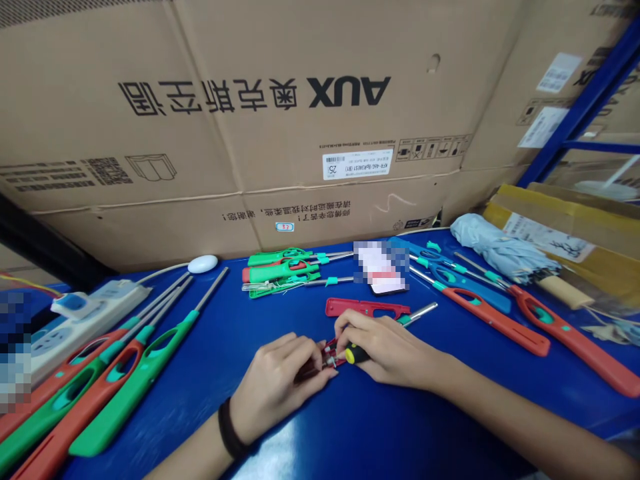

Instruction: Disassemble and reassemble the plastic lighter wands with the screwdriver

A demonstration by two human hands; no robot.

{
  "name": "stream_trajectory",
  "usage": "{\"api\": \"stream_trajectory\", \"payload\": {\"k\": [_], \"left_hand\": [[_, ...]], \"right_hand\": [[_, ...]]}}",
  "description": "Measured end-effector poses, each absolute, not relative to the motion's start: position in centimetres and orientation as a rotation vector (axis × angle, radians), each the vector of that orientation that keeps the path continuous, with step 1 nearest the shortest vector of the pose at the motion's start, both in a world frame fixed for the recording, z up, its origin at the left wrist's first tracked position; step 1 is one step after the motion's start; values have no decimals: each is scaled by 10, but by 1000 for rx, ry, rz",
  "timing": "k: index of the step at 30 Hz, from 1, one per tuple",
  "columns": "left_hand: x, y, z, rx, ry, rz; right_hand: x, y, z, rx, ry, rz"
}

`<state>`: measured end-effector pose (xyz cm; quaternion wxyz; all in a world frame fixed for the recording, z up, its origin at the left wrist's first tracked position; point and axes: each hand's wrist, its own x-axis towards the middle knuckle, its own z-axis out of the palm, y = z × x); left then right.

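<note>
My left hand (283, 370), with a dark band at the wrist, has its fingers curled around a red lighter casing (329, 360) low over the blue table. Small parts inside the casing are mostly hidden by my fingers. My right hand (377, 347) is closed on a screwdriver (353, 353) with a black and yellow handle, and its fingertips meet the casing. Just beyond my hands lies a red lighter shell half (367, 308). A metal lighter tube (424, 312) with a green piece pokes out past my right hand.
Red and green long lighters (145, 380) lie at left beside a white power strip (95, 327). Green lighter parts (280, 270), a phone (380, 270) and several red and blue lighters (495, 320) stretch along the back and right. An umbrella (500, 247) rests near cardboard boxes (280, 153).
</note>
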<state>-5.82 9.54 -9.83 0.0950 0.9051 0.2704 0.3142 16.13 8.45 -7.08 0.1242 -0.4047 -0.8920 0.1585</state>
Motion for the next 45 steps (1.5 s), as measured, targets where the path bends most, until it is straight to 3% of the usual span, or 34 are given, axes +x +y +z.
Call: {"api": "stream_trajectory", "payload": {"k": [12, 17, 26, 45], "left_hand": [[-59, 94, -96, 2723, 788, 900], [-60, 94, -96, 2742, 800, 860], [-61, 95, -97, 3038, 816, 660], [-58, 95, -96, 2917, 829, 716]], "right_hand": [[158, 88, -54, -1143, -2754, 344], [187, 87, -41, -1190, -2510, 312], [214, 63, -71, -1340, -2460, 249], [197, 66, -85, -1136, -2443, 312]]}}
